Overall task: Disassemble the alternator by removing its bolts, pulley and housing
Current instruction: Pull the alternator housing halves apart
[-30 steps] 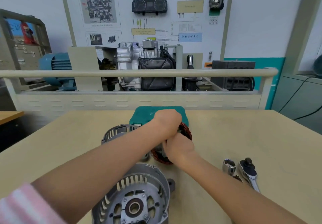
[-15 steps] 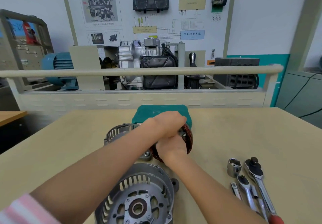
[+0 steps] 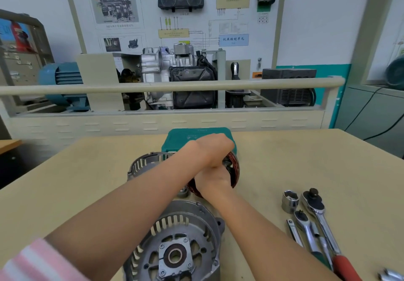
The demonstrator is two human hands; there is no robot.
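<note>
At the middle of the table, both hands hold the alternator's stator (image 3: 235,171), a ring with copper windings. My left hand (image 3: 213,149) grips it from above, fingers curled over the top. My right hand (image 3: 213,181) grips its near side from below. A grey slotted housing half (image 3: 185,243) lies face up near the front edge. The other slotted housing half (image 3: 144,165) sits to the left, behind my left forearm. A small round metal part (image 3: 182,192) lies just left of the stator. What is inside the ring is hidden by my hands.
A teal tool case (image 3: 181,136) lies behind the hands. At the right lie a loose socket (image 3: 289,201), two ratchet wrenches (image 3: 317,213) and a red-handled tool (image 3: 345,267). A training bench with a rail (image 3: 175,87) stands beyond the table's far edge.
The camera has shifted so the tools at the right show more fully. My hands stay on the stator, the right hand sliding slightly up under the left.
</note>
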